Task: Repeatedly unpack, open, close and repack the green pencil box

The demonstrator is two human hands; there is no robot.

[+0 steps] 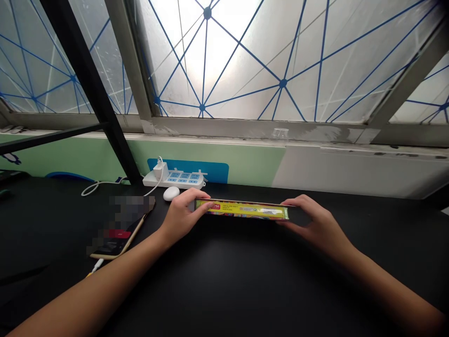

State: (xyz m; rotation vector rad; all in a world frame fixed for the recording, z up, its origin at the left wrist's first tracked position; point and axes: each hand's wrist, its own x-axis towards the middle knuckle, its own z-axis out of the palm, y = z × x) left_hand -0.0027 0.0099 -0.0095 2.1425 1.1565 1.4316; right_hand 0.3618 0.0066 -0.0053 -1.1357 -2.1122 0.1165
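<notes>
A flat yellow box (242,209) with colourful print is held level just above the black table (224,281), its long edge facing me. My left hand (182,213) grips its left end, fingers curled round the corner. My right hand (314,222) grips its right end, thumb on the near side and fingers behind.
A phone (117,238) with a cable lies left of my left forearm. Behind it are a white power strip (175,178) with a plugged charger and a small white oval case (171,193). A black post (91,89) rises at the left, before frosted windows.
</notes>
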